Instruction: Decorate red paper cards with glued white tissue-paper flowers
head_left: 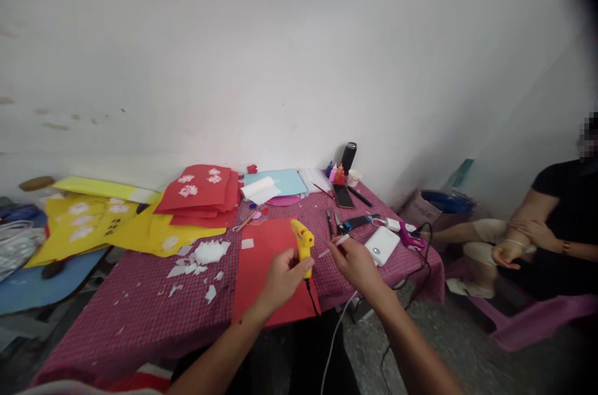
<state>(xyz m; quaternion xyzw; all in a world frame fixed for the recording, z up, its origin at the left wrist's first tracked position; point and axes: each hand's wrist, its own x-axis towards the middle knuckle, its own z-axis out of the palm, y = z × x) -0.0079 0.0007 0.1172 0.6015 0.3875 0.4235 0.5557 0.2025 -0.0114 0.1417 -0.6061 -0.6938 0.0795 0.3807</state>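
My left hand (281, 278) is closed around the handle of a yellow hot glue gun (303, 242), its nozzle pointing up and away and its black cord hanging below. A short white glue stick (331, 248) is pinched in the fingers of my right hand (355, 263), just right of the gun and apart from it. Beneath my left hand lies a red sheet of paper (261, 289) at the table's front edge. One small pale paper square (247, 243) rests near its upper left corner.
White paper scraps (211, 252) litter the checked tablecloth (154, 301). Red cards with white flowers (196, 189) are stacked at left. A phone (343, 196), white power bank (382, 245) and purple power strip (412, 236) lie at right. A seated person (551, 220) is at far right.
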